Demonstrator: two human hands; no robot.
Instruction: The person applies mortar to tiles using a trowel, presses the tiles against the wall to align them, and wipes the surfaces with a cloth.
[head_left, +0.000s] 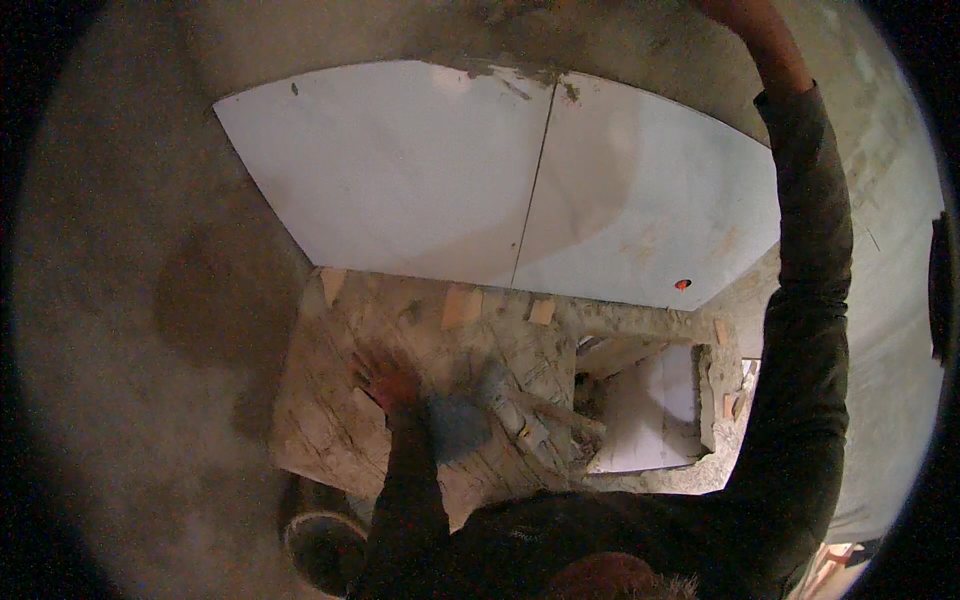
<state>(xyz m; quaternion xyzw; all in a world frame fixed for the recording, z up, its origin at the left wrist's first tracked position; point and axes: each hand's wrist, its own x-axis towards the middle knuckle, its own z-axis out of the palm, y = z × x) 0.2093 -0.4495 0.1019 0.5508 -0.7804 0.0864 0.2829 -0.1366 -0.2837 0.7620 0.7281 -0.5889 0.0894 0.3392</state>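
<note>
While the left hand (390, 382) is laid with spread fingers on a rough, mortar-covered ledge (330, 400), the right hand (737, 10) is raised at the far right, where it is cut off by the picture's edge; whether anything is gripped by it cannot be told. The two hands are held well apart. Beyond the ledge, two white panels (400, 165) are set side by side against a grey wall (330, 35), parted by a narrow dark seam (535, 185). Their far edge is smeared with mortar near the seam, and the right panel is pierced near its lower edge by a small hole, in which something orange-red is seen. Along the panels' near edge, small light-brown pieces (462, 307) are spaced. Right of the left hand, a blue-grey item (458, 425) is laid on the ledge, its kind unclear. Farther right, the ledge is broken by a squarish opening (650, 410). At the near left, a round dark bucket (325, 550) is partly covered by the left sleeve.
</note>
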